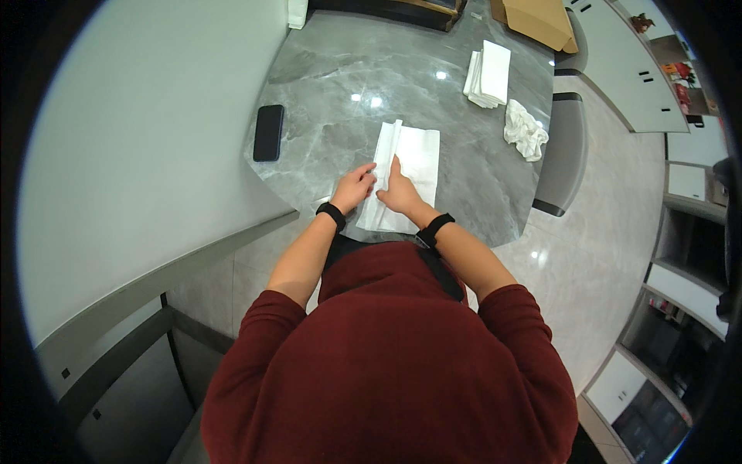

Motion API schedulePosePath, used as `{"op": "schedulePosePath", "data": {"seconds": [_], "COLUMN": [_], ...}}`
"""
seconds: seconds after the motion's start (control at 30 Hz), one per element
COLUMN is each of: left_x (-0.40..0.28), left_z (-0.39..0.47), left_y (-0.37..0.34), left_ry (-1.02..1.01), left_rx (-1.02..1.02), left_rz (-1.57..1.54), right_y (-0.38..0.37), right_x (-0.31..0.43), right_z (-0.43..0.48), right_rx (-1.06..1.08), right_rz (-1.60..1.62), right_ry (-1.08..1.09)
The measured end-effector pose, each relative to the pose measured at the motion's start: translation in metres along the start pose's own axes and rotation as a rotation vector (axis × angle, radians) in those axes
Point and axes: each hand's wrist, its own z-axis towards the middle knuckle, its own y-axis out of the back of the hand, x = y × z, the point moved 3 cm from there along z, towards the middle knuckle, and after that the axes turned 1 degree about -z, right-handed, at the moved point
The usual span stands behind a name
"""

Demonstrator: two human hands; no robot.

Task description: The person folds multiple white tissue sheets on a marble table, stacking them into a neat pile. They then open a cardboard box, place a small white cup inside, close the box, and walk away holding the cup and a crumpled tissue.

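A white sheet of tissue paper (422, 156) lies on the table in front of me, with narrow lengthwise folds along its left part. My right hand (400, 190) rests over these folds, its index finger pointing along them and its thumb towards the left edge. At that left edge is my left hand (355, 188), fingers bent and the index finger reaching to the paper. Whether the left fingertips pinch the sheet or only touch it is unclear. Both wrists wear black bands.
The grey marbled table (324, 139) bears a dark smartphone (268, 133) at left. At right sit a stack of folded white tissues (488, 74) and a crumpled white tissue (524, 131). A cardboard box (539, 23) stands at the far right, and a grey chair (561, 153) adjoins the right edge.
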Motion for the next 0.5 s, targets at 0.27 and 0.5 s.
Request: {"op": "schedulePosePath", "data": {"seconds": [0.27, 0.5], "left_x": [0.010, -0.018], "left_z": [0.010, -0.016], "left_y": [0.003, -0.002], "left_ry": [-0.183, -0.335], "left_rx": [-0.127, -0.373], "left_rz": [0.174, 0.501], "right_y": [-0.016, 0.032], "right_x": [-0.002, -0.018], "right_z": [-0.002, -0.014], "right_rx": [0.054, -0.111], "right_rz": [-0.113, 0.062], "right_ry": [0.108, 0.105]}}
